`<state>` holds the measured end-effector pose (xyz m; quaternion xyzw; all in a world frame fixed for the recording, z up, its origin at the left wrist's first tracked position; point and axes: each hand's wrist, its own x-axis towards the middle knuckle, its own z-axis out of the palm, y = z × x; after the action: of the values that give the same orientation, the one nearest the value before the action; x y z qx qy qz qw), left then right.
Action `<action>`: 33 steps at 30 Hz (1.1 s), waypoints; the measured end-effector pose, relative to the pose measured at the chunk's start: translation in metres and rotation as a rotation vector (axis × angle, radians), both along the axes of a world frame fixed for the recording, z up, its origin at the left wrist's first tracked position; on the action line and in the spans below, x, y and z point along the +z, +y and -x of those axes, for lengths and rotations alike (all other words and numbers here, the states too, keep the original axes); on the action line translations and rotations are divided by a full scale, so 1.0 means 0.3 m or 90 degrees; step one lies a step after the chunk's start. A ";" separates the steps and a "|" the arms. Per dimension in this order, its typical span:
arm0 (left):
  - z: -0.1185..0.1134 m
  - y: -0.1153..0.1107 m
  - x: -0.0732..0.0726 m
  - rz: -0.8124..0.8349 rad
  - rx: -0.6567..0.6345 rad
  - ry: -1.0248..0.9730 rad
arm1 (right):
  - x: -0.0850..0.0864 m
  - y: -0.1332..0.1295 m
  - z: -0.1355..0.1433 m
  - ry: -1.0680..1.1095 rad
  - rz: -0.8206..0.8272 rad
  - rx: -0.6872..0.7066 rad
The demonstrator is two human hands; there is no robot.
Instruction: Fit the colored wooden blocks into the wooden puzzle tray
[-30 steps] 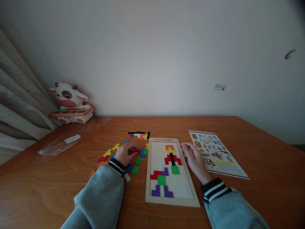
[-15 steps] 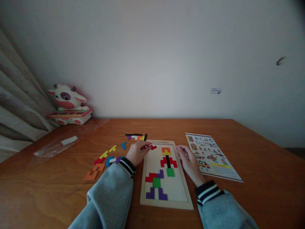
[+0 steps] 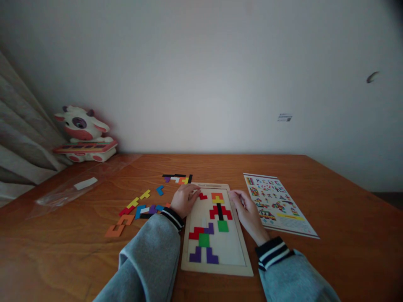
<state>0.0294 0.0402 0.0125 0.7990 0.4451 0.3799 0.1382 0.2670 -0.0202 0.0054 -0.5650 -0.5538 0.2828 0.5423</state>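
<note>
A light wooden puzzle board (image 3: 222, 270) lies in front of me with coloured block pieces forming shapes on it. At its top left corner, my left hand (image 3: 185, 200) has its fingers closed at a small red puzzle piece (image 3: 203, 196), partly covering it. My right hand (image 3: 247, 209) rests against the board's right edge, thumb and fingers curled together at the rim. Near the hands on the board are an orange piece (image 3: 215, 195), a red piece (image 3: 226, 213) and a green square (image 3: 223, 226). Lower down are another green square (image 3: 204, 240) and purple pieces (image 3: 212, 256).
Loose pieces lie left of the board, among them orange ones (image 3: 113, 231), a yellow one (image 3: 145, 194) and a blue one (image 3: 160, 191). A printed pattern sheet (image 3: 280, 203) is at the right. A cow toy keyboard (image 3: 86, 147) and clear plastic bag (image 3: 63, 195) sit far left.
My left hand has lowered slightly, and the red piece at its fingertips is now lower against the board. The right hand stays at the board's edge. The view has shifted a little.
</note>
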 end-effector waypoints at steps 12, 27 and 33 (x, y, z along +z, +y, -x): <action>0.002 -0.073 0.035 -0.070 -0.160 0.215 | -0.008 0.000 -0.006 0.018 -0.008 0.002; -0.002 -0.070 0.008 -0.083 -0.096 0.242 | -0.009 -0.001 -0.008 0.002 -0.002 -0.002; -0.008 -0.052 -0.008 -0.093 -0.064 0.187 | -0.013 0.000 -0.010 -0.001 -0.003 0.010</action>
<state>0.0317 0.0247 0.0101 0.8754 0.3908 0.2828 0.0318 0.2699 -0.0201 0.0015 -0.5596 -0.5592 0.2850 0.5412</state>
